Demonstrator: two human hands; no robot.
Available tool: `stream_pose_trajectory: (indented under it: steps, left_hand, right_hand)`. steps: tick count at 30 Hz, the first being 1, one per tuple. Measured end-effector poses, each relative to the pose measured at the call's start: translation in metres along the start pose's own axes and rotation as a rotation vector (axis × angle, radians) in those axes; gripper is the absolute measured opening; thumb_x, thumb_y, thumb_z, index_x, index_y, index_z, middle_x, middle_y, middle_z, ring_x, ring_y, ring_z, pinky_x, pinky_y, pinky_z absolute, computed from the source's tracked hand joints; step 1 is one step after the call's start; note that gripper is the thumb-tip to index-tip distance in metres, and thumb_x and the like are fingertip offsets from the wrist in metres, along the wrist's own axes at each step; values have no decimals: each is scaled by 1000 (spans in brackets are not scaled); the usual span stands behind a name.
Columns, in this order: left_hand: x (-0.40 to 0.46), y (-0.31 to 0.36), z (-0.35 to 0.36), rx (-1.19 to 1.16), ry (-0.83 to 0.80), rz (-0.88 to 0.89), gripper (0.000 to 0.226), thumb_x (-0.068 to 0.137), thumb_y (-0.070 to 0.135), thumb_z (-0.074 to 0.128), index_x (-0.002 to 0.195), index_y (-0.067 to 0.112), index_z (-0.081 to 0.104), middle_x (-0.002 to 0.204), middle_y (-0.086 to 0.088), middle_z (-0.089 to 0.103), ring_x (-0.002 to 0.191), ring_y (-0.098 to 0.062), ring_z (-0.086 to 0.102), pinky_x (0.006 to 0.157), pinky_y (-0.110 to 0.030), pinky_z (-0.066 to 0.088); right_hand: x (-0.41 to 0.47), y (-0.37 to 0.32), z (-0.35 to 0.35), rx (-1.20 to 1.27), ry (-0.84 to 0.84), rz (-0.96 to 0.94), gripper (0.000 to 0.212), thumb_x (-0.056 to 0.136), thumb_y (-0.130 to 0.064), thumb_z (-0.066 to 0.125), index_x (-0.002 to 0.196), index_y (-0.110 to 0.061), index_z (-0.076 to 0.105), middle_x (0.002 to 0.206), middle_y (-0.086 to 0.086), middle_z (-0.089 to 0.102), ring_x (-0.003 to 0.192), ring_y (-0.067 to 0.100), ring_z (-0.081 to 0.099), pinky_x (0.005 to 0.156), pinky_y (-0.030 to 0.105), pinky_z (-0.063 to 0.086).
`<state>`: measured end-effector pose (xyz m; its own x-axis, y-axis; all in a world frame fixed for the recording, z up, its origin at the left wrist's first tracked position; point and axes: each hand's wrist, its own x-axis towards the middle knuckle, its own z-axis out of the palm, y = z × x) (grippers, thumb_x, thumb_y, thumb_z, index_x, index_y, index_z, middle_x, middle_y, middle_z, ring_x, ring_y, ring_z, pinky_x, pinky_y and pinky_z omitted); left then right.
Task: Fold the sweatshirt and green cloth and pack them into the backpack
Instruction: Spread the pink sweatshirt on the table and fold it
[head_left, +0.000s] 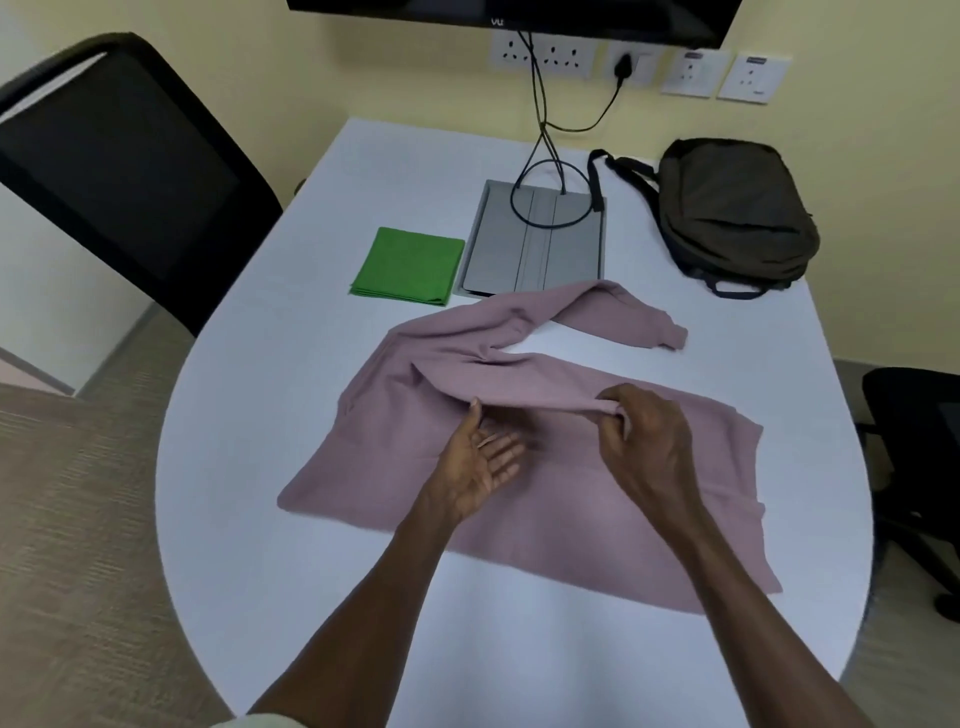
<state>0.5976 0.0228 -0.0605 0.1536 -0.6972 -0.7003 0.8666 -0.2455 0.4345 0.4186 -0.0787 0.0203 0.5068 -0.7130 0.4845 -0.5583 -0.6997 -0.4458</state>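
Sweatshirt flat under both hands: keep your right hand pinched on the fold's edge, slide your open, empty left hand flat beneath, then lay that fold straight.

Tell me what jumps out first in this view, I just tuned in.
The pink sweatshirt sprawls across the near half of the white table, both hands on its upper fold: right hand pinching, left hand open. Behind it lie a folded green cloth and, far right, a dark backpack.
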Motion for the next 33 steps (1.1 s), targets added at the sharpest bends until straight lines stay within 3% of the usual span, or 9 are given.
stream_pose_trajectory:
  steps: [3,8,13,17,21,24,26,29,33]
  left_hand:
    - [3,-2,19,-159,49,88,63,89,53,62,135,10,54,128,-15,64,118,-30,62,106,-48,46]
    - [6,-8,27,-253,454,259,35,92,16,68,124,7,57,111,-9,65,86,-23,65,46,-32,56]
    - [9,-14,1,-92,773,372,24,84,12,74,97,7,54,98,-12,67,81,-25,62,78,-37,55]
    - [-3,-25,-29,204,836,570,19,88,14,71,96,-3,64,93,-13,66,83,-26,64,70,-30,51]
    - [-5,-43,-65,492,862,343,20,82,8,76,80,3,57,97,-23,70,82,-33,68,67,-39,54]
    - [-7,-39,-63,822,976,305,37,76,14,81,98,-5,58,107,-27,68,99,-41,66,81,-41,51]
    - [-9,-37,-52,985,1022,371,51,77,14,75,117,-8,52,117,-27,62,111,-46,58,91,-44,47]
    - [-12,-40,-38,1140,1042,478,43,79,14,61,113,-10,53,113,-31,60,108,-51,57,90,-49,49]
    - [-17,-51,-13,1144,1181,462,43,81,-4,59,121,-13,46,124,-34,50,111,-50,53,95,-50,46]
  right_hand:
    - [-10,30,-30,37,69,-44,18,81,-8,51,82,-7,69,76,3,69,67,19,58,69,30,44]
    - [-42,96,-62,17,123,-47,26,78,8,50,88,-7,68,92,3,70,89,21,64,82,35,47]
    - [-73,155,-69,-71,32,-74,32,81,9,49,92,-12,71,106,1,73,95,26,68,82,49,49]
    - [-106,165,-74,-199,71,-173,30,88,6,47,94,-6,74,114,8,72,102,31,63,90,42,45]
    - [-181,198,-49,-187,-274,-168,32,86,-12,49,104,-7,74,113,11,72,105,30,61,90,36,48]
    - [-206,214,-38,-167,-512,-100,33,87,-16,48,108,-12,73,113,8,73,100,32,68,80,39,56]
    - [-199,212,-42,-175,-511,-83,28,76,-9,60,100,-11,76,106,8,75,91,30,71,72,37,59]
    - [-185,204,-55,-229,-479,-132,30,65,-2,69,93,-9,76,99,7,76,86,29,71,71,35,57]
    - [-193,209,-59,-356,-519,-87,31,73,-3,46,80,-17,73,87,0,72,97,30,67,79,38,45]
